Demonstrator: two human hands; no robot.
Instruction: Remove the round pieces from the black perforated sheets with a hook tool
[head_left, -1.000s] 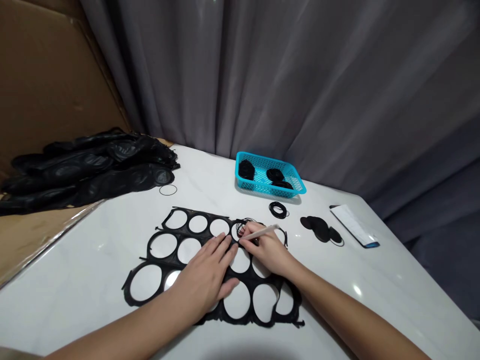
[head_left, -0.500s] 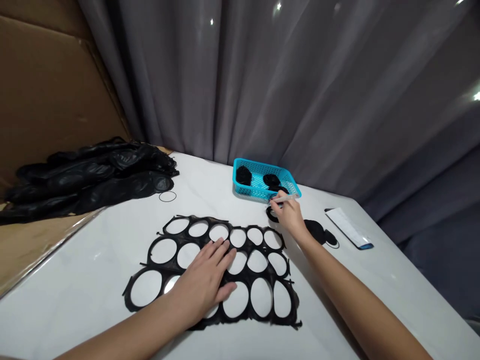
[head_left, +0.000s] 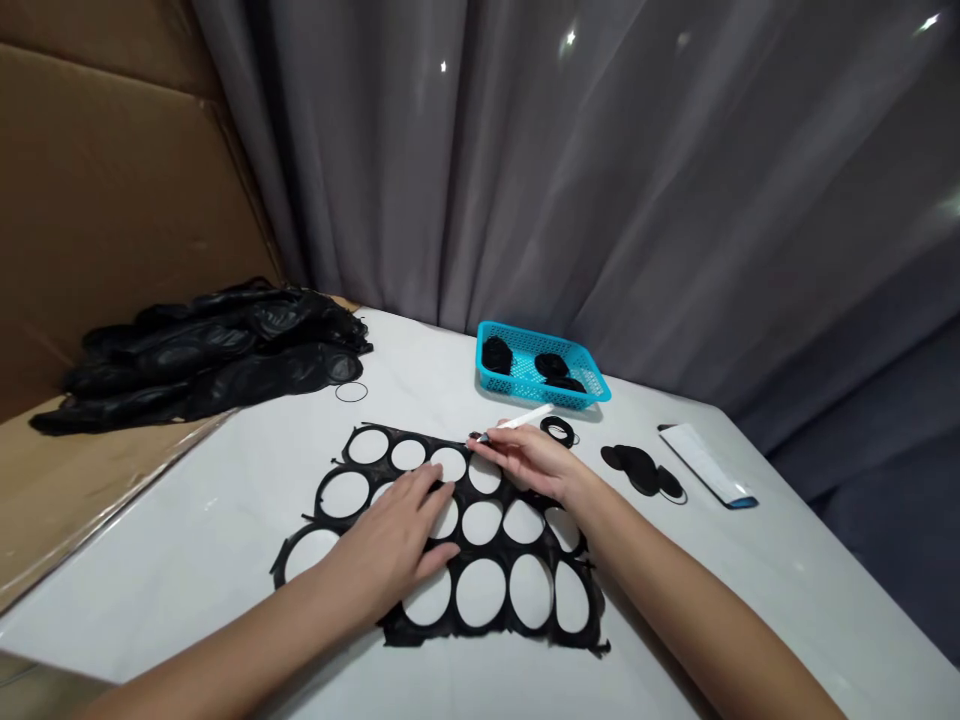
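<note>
A black sheet point(head_left: 459, 545) with rows of large round holes lies flat on the white table. My left hand point(head_left: 409, 520) rests on its middle with the fingers stretched out. Between the fingers of my right hand point(head_left: 531, 458) is a white pen-shaped tool point(head_left: 529, 415) with a dark lower end. That end is over the sheet's far edge, above a hole in the back row; whether it touches the sheet I cannot tell. Black rings point(head_left: 557, 431) lie just beyond my right hand.
A blue plastic basket point(head_left: 544, 390) with black round pieces stands at the back. Black discs point(head_left: 637, 468) and a white packet point(head_left: 709, 465) lie to the right. A pile of black material point(head_left: 225, 345) and a thin ring point(head_left: 351, 392) are at the left, beside a cardboard box point(head_left: 127, 180).
My right hand has come back from near the basket and rings to the sheet's far edge, still holding the tool. My left hand stays on the sheet. The view has shifted slightly.
</note>
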